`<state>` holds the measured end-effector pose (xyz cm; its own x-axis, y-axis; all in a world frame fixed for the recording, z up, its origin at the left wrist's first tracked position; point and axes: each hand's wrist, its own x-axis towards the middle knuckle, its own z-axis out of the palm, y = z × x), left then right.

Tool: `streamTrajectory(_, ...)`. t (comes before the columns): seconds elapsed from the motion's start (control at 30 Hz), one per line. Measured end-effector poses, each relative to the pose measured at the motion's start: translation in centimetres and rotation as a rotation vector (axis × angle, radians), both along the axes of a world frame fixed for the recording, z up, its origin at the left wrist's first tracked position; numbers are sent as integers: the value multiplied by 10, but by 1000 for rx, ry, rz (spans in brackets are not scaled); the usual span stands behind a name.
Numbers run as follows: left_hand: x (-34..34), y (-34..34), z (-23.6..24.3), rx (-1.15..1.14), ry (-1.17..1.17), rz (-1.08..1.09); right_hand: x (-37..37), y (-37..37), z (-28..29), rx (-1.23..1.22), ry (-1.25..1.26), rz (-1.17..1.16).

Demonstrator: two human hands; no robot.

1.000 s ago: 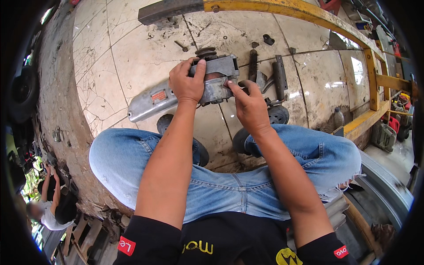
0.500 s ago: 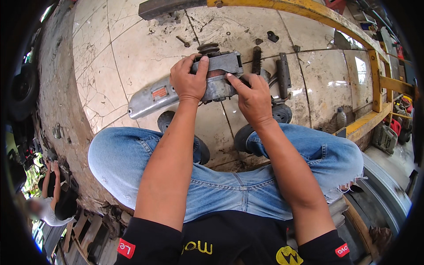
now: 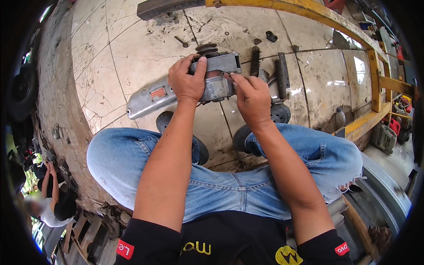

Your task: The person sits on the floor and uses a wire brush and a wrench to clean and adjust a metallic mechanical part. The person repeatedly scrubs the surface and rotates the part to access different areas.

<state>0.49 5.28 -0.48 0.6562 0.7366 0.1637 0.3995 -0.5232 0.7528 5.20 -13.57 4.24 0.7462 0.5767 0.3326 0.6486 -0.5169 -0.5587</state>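
A grey cast-metal machine part (image 3: 216, 75) with a long silver arm (image 3: 148, 99) sticking out to the left is held above the tiled floor. My left hand (image 3: 187, 79) grips the body of the part from the left, thumb over its top edge. On the part's right side my right hand (image 3: 251, 99) has its fingertips pinched against the metal. A dark pulley (image 3: 206, 47) sits just behind the part.
I sit with my blue-jeaned knees (image 3: 119, 159) apart on cracked cream floor tiles (image 3: 132, 48). Loose bolts and dark metal bars (image 3: 282, 73) lie behind the part. A yellow steel frame (image 3: 353, 39) curves along the right. A person (image 3: 48, 212) crouches at the lower left.
The view has shifted slightly and the part sits a little higher. Both hands keep their hold on it; my right fingers have moved closer onto its right side.
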Motion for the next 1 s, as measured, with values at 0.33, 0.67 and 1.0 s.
streamTrajectory(0.33, 0, -4, 4, -33, 10, 15, -2, 14, 9, -14, -145, -59)
streamTrajectory(0.67, 1, -4, 5, -26, 25, 18, -2, 11, 9, -67, -92, -10)
streamTrajectory(1.0, 1, -4, 4, -49, 9, 26, 5, 22, 17, -36, -155, 59)
